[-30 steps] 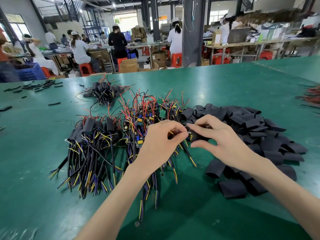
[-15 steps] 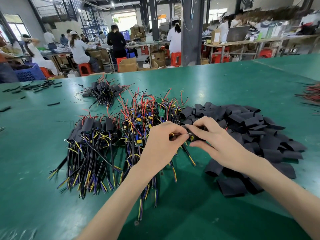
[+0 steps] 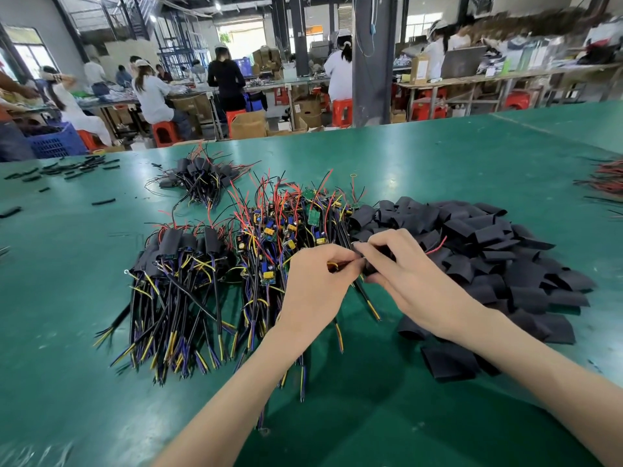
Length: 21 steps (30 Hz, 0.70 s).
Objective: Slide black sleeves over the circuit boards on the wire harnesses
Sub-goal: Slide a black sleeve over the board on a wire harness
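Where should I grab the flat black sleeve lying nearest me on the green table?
Pinch the near edge of the flat black sleeve, coming from above on your side. It lies flat on the green table at the front of the pile with nothing on top, so that edge should lift.

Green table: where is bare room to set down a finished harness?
The green table is bare left of the sleeved harnesses and beyond the sleeve pile toward the far edge. Crowded: the middle, around the unsleeved harnesses.
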Each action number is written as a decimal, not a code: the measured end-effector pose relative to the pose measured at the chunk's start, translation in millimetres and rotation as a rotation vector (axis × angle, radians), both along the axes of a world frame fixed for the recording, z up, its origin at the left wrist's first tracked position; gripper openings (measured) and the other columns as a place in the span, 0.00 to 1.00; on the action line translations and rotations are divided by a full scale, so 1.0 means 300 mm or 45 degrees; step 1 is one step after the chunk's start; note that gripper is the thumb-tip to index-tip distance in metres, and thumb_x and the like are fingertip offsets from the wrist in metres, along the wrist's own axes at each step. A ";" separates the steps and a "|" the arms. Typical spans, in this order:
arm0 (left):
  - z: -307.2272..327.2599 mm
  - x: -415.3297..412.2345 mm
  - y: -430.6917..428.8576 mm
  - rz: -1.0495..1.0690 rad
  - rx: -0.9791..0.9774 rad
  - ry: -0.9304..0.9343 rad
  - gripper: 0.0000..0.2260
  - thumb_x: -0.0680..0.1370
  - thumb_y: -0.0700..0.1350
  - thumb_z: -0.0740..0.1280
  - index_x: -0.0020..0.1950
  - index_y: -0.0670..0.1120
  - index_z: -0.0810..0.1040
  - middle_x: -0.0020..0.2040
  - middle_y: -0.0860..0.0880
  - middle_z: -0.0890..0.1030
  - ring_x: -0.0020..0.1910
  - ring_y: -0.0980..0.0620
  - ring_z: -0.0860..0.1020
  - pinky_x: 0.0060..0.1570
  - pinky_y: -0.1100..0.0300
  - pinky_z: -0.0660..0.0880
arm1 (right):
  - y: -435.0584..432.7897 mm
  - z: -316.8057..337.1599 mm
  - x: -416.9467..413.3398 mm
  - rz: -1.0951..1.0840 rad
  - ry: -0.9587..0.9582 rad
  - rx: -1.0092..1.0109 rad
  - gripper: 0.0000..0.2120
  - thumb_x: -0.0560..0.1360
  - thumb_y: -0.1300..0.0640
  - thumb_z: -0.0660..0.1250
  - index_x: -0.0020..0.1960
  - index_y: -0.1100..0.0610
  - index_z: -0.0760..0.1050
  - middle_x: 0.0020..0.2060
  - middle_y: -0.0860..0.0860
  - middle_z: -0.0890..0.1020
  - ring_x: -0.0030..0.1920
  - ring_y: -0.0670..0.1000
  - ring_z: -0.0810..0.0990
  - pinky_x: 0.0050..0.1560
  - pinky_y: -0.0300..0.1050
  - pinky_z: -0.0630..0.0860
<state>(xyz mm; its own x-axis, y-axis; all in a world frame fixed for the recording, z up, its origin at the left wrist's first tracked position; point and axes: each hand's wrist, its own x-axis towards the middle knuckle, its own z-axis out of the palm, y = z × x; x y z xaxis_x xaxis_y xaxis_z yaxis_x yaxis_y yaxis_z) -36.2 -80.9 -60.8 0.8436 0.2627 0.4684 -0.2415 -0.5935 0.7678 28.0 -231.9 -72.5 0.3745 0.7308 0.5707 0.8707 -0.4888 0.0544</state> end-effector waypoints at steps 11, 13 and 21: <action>0.026 -0.021 0.009 -0.017 -0.039 -0.048 0.04 0.73 0.39 0.72 0.42 0.48 0.84 0.38 0.58 0.82 0.39 0.64 0.78 0.41 0.73 0.69 | 0.000 0.042 -0.024 0.014 0.187 0.108 0.21 0.71 0.62 0.71 0.60 0.70 0.74 0.51 0.63 0.77 0.52 0.65 0.75 0.56 0.48 0.65; 0.023 -0.025 0.007 -0.009 -0.001 -0.085 0.04 0.72 0.38 0.72 0.42 0.47 0.84 0.38 0.59 0.81 0.40 0.64 0.78 0.41 0.73 0.68 | -0.002 0.047 -0.023 0.035 0.245 0.096 0.18 0.72 0.61 0.70 0.59 0.69 0.74 0.51 0.62 0.77 0.52 0.64 0.75 0.56 0.48 0.65; 0.023 -0.035 0.016 -0.038 0.127 -0.153 0.04 0.71 0.37 0.73 0.42 0.45 0.85 0.36 0.57 0.78 0.38 0.62 0.76 0.40 0.74 0.66 | -0.017 0.041 -0.002 0.147 0.458 0.143 0.19 0.74 0.52 0.63 0.59 0.65 0.73 0.51 0.56 0.76 0.52 0.58 0.73 0.56 0.44 0.66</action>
